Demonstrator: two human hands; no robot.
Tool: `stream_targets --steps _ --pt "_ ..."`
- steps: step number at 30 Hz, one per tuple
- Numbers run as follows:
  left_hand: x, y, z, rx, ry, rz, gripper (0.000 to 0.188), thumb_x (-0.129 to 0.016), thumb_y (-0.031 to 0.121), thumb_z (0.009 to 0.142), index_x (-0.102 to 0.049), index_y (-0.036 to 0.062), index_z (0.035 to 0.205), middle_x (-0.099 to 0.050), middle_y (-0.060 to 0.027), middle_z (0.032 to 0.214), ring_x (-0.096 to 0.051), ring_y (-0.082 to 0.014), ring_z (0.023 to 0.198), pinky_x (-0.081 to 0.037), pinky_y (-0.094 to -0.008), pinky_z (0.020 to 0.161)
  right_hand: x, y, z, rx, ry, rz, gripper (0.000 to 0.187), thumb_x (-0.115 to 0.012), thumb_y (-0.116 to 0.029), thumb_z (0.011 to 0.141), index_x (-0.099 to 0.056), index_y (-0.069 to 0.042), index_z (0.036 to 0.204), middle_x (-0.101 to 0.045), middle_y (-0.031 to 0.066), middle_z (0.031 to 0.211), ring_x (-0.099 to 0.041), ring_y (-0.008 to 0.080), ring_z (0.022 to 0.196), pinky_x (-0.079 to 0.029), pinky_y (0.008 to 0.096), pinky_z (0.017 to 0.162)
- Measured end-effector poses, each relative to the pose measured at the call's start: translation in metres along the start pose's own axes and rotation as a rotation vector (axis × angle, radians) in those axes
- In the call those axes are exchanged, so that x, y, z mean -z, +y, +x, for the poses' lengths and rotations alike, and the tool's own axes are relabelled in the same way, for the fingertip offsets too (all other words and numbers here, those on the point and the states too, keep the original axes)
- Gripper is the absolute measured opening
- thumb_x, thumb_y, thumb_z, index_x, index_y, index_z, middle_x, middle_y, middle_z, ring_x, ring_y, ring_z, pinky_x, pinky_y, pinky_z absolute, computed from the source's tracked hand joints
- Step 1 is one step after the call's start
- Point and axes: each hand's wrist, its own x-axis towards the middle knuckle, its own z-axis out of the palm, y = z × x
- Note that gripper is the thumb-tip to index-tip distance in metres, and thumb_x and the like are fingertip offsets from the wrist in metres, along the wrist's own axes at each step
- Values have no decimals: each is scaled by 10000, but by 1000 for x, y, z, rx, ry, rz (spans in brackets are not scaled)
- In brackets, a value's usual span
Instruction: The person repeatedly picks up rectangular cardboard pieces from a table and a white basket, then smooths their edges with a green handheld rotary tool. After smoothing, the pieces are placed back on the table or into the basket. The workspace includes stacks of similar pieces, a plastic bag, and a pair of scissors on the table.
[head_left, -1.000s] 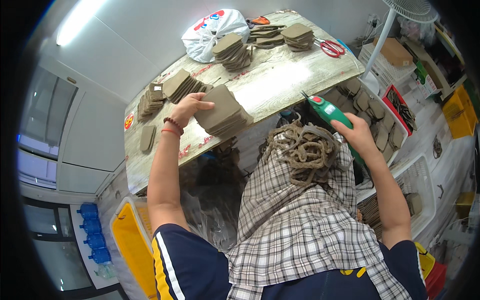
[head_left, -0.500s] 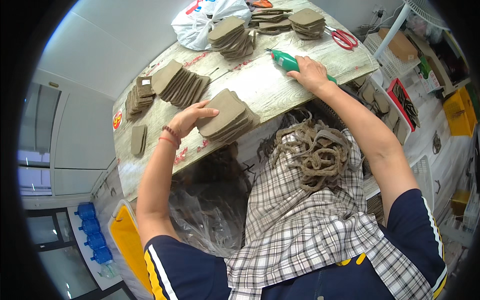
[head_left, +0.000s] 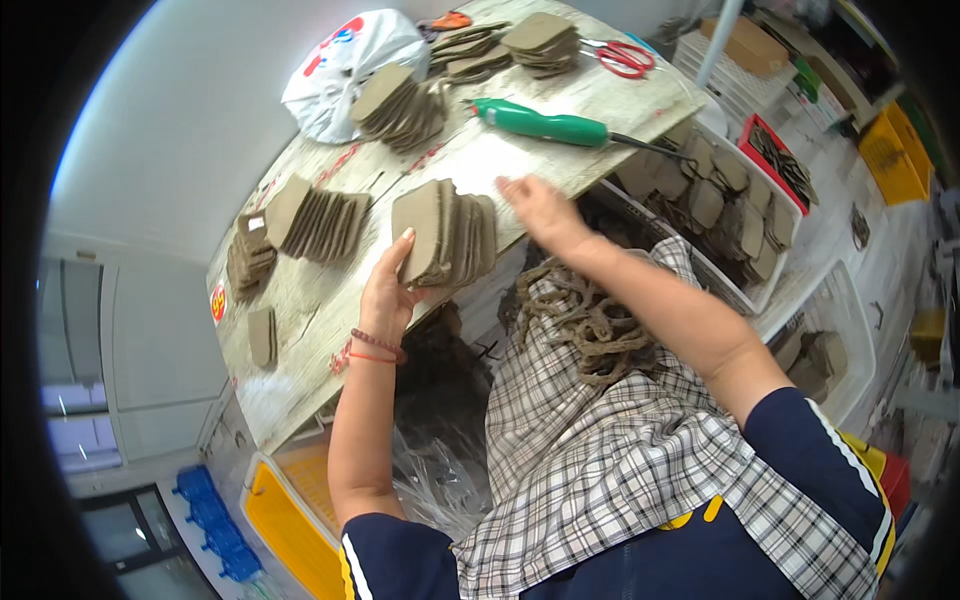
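My left hand [head_left: 388,283] is closed on the near left side of a stack of brown felt-like pads [head_left: 445,235], thumb in front. The stack is tipped up at the table's near edge, its pads fanned to the right. Just right of it my right hand [head_left: 545,212] hovers with nothing in it, fingers partly extended and slightly blurred, not touching the pads. Beyond it a green corded hand tool [head_left: 545,123] lies on the pale wooden table [head_left: 300,300].
More stacks of pads [head_left: 320,220] stand to the left and back. A white plastic bag [head_left: 355,75] and red-handled scissors [head_left: 627,58] lie at the back. Brown strips [head_left: 590,325] heap on the checked apron [head_left: 560,430]. At right, a white bin [head_left: 765,285] holds pads; the tool's cord hangs nearby.
My right hand has let go of the green tool and moved left and nearer, toward the stack. My left hand has tipped up the stack, which was lying flatter.
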Motion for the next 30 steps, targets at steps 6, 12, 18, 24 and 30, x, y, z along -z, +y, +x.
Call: stream_targets --steps 6,12,18,24,30 --pt "-23 -21 17 -85 -161 -31 470 -481 397 960 -477 117 1337 -559 -81 1287 -551 -285 1158 -484 -512 892 -18 -24 0 -189 -251 400 1106 -454 -838 717 -478 111 1285 -559 298 1240 -561 378 1164 -442 387 993" --pt "-30 -38 16 -75 -91 -278 507 -445 327 979 -379 42 1393 -467 -155 1383 -446 -330 1275 -358 -556 1053 -14 -38 -39 -33 -59 198 1257 -716 -608 630 -71 67 1471 -383 283 1371 -402 406 1269 -326 447 1068" --pt "-52 -60 10 -159 16 -195 520 -415 289 994 -331 -24 1401 -413 -200 1414 -440 -330 1274 -358 -557 1055 -24 -34 -28 0 -31 -37 1199 -764 -395 596 -94 124 1444 -447 265 1295 -469 333 1197 -405 390 990" --pt "-77 -57 -3 -157 -29 -266 550 -446 331 983 -342 -21 1393 -399 -185 1417 -390 -309 1305 -339 -473 1079 -31 -33 -8 14 -109 34 1078 -731 -437 637 -198 112 1396 -467 260 1289 -487 344 1188 -414 395 987" --pt "-66 -18 5 -390 -46 173 512 -482 343 970 -465 -29 1321 -494 -156 1322 -479 -252 1225 -391 -373 1029 -39 -37 11 13 -158 146 970 -699 -480 679 -302 100 1348 -488 255 1283 -504 355 1178 -423 399 984"
